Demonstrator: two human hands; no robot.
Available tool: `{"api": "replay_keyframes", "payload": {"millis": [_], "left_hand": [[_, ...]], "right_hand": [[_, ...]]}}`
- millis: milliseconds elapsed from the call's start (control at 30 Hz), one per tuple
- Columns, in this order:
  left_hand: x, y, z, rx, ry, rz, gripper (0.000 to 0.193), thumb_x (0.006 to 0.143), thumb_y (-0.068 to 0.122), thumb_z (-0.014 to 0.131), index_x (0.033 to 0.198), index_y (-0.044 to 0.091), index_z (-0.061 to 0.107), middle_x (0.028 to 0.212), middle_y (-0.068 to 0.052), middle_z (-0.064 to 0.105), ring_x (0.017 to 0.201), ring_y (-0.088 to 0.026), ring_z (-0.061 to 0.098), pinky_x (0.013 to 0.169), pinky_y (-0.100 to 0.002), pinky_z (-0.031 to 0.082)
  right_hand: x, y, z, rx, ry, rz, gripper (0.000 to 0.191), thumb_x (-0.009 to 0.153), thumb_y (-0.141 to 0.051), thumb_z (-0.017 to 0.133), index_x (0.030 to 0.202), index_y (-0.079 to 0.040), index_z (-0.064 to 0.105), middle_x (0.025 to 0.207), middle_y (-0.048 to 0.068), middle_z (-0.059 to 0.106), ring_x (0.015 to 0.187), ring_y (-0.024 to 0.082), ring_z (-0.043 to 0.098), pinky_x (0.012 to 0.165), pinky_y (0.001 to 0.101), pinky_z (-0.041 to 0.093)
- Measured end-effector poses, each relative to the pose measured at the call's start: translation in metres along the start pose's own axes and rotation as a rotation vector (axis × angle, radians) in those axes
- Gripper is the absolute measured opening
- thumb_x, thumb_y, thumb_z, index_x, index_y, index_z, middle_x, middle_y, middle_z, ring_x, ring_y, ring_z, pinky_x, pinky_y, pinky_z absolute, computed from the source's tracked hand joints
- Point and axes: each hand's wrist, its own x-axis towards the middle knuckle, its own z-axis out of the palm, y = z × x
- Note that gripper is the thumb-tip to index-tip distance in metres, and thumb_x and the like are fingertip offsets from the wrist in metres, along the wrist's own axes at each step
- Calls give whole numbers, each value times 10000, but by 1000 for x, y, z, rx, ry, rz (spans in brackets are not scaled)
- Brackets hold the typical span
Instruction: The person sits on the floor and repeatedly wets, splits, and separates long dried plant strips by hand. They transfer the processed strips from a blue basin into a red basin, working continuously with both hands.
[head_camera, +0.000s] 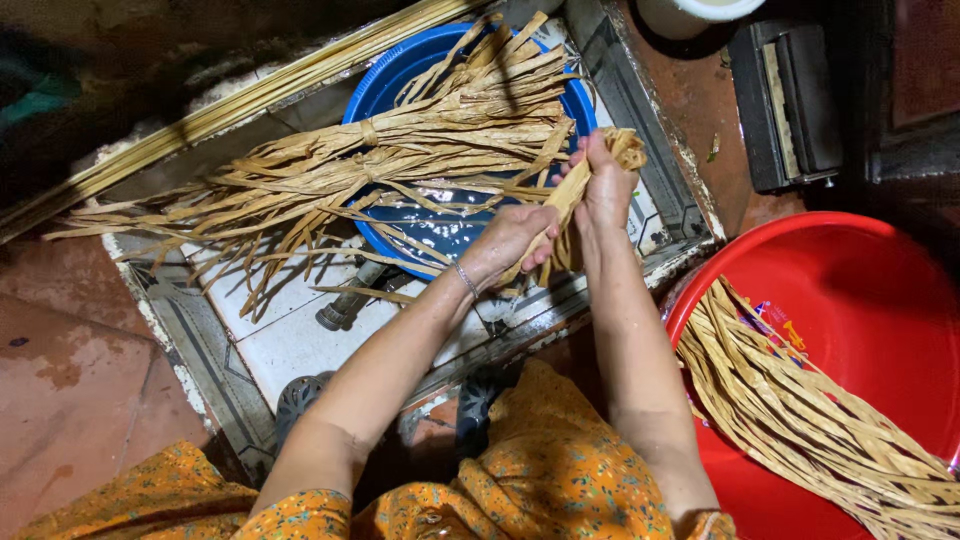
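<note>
Both: right hand (606, 185), left hand (508, 240) grip leaf strip bundle (575, 190).

Home washing corner: tiled wash bay (290, 340), blue basin (400, 75), red tub (860, 290), terracotta floor (60, 350).

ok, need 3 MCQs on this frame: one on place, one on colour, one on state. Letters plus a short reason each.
1. Where does the tied bundle of dry strips lie?
A. across the blue basin
B. inside the red tub
C. on the person's lap

2. What colour is the tub at right?
A. green
B. red
C. white

3. What are the hands doing?
A. resting empty on the knees
B. both gripping one small bunch of strips
C. lifting the blue basin

Answers:
1 A: the bundle spans the basin's rim.
2 B: the tub is plainly red, with loose strips in it.
3 B: the left hand and right hand close round the same bunch above the basin.
</note>
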Motion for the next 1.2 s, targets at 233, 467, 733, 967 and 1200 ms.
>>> {"api": "replay_keyframes", "payload": {"millis": [233,467,733,967,1200], "left_hand": [[-10,-9,5,93,48,-28,250,1027,196,446,898,50,602,594,-37,572,423,-81,456,389,-238,373],[-33,-7,16,135,55,0,258,1046,188,415,927,42,592,595,-34,565,442,-75,459,408,-232,383],[-56,-16,23,48,55,-141,230,1033,170,423,902,71,584,602,-2,554,458,-72,474,406,-232,382],[-111,-39,11,-118,-82,-64,271,1030,161,429,822,78,582,582,0,521,435,-92,485,365,-253,370],[-157,-32,-16,167,-10,-198,316,1057,194,407,855,37,591,542,-17,490,408,-105,457,399,-264,412]], "right_hand": [[31,2,-9,-25,111,-28,242,957,-235,726,869,-18,665,640,45,617,487,155,582,445,340,558],[49,-20,-14,-113,215,-98,214,944,-157,706,793,-13,658,612,62,600,442,150,565,399,323,533],[68,-40,-28,-14,328,-185,130,913,-104,669,803,-49,628,629,44,632,443,137,572,366,334,502],[106,-79,-87,60,505,-199,180,926,-118,653,765,-41,628,580,37,565,443,159,535,398,344,485],[139,-112,-128,151,502,-229,291,916,-172,641,657,-63,567,515,43,495,404,186,471,411,374,452]]}}
